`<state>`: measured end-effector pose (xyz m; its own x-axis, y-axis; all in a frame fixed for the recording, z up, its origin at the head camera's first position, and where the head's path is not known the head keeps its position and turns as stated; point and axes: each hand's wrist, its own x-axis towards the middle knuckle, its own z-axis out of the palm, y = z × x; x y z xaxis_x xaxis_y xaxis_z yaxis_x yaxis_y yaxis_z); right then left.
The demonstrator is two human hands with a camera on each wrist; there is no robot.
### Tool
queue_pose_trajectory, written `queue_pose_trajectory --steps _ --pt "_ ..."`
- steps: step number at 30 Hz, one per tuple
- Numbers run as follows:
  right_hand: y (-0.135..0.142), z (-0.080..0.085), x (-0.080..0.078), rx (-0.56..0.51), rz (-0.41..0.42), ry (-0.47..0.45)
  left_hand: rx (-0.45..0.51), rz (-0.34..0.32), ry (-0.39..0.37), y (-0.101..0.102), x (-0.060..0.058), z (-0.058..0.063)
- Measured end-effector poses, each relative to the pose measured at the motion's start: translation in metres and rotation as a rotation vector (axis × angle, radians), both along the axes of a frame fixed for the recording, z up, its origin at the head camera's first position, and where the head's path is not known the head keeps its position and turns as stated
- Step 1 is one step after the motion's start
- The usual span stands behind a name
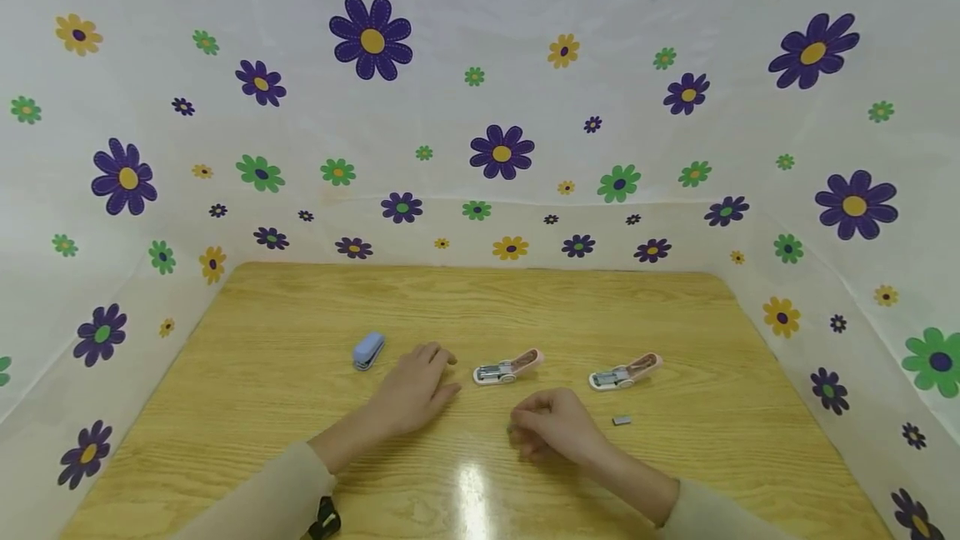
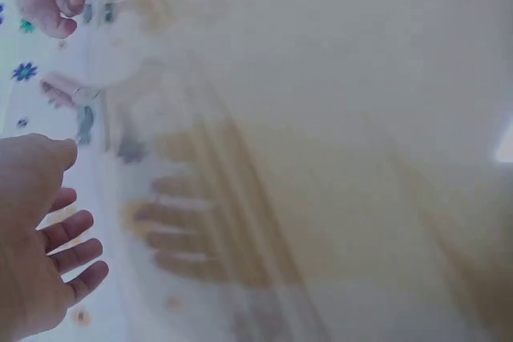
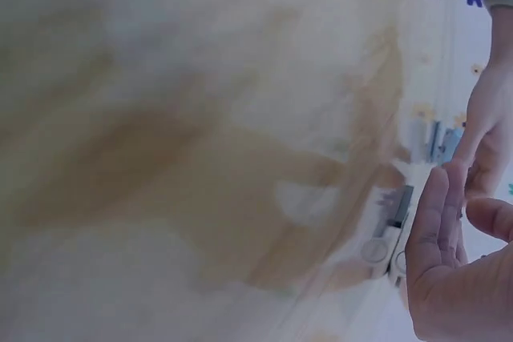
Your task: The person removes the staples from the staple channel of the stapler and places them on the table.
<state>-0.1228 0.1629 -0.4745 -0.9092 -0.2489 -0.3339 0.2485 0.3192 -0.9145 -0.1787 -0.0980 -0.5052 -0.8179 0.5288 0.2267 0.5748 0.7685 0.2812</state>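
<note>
My left hand (image 1: 416,386) is held over the table with its fingers extended and nothing in it. It is between a small blue stapler (image 1: 368,351) and a pink-and-white stapler (image 1: 507,367) that lies unfolded, its metal channel showing. Just in front of that stapler is my right hand (image 1: 558,427), its fingers bent and the thumb near the index finger. Whether something small sits between those fingertips is hidden. To the right lies a second unfolded pink-and-white stapler (image 1: 626,372), with a short grey staple strip (image 1: 622,421) on the table below it.
The wooden table (image 1: 300,298) has white flower-print cloth (image 1: 450,107) standing behind it and along both sides. A bright light reflection (image 1: 472,498) shows on the front of the tabletop. Reflections blur much of both wrist views.
</note>
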Motion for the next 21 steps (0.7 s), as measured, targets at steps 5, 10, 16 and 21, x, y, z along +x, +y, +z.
queue_pose_trajectory --steps 5,10,16,21 --pt "-0.022 0.003 -0.007 -0.014 0.004 0.074 0.024 -0.001 0.098 -0.031 0.006 0.018" --pt "-0.048 0.003 -0.014 0.038 0.115 0.297 0.033 0.043 0.217 -0.06 0.008 0.03" --pt "-0.076 0.003 -0.031 0.18 0.246 0.606 0.034 0.104 0.314 -0.093 0.002 0.017" --pt "-0.091 0.005 -0.044 0.338 0.339 0.768 0.008 0.152 0.338 -0.114 -0.006 0.002"
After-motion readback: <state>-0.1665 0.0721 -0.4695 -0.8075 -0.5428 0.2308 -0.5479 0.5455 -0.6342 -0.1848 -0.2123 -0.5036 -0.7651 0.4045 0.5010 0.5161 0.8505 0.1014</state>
